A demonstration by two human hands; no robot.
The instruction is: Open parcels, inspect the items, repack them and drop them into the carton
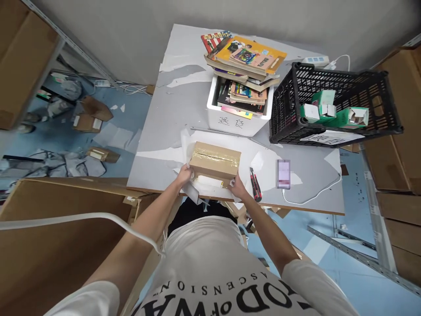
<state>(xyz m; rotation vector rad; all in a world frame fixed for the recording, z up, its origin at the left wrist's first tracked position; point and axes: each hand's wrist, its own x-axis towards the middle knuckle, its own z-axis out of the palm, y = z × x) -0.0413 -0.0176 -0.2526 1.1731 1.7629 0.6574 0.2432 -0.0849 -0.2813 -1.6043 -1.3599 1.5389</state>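
A taped brown cardboard box (215, 159) lies at the table's front edge, with a white label (210, 180) on the side facing me. My left hand (184, 174) has its fingers closed at the box's left end, where white wrapping (186, 147) also bunches up. At the near right corner, my right hand (237, 188) grips the box, its fingertips partly hidden. To the right of that hand rests a red and black utility knife (255, 184).
Behind the box stands a white bin (226, 120) piled with books (250, 55). A black crate (286, 118) holding green boxes (351, 117) is at the right. A phone (283, 174) lies plugged into a white cable (309, 202). A large open carton (66, 237) sits at my left.
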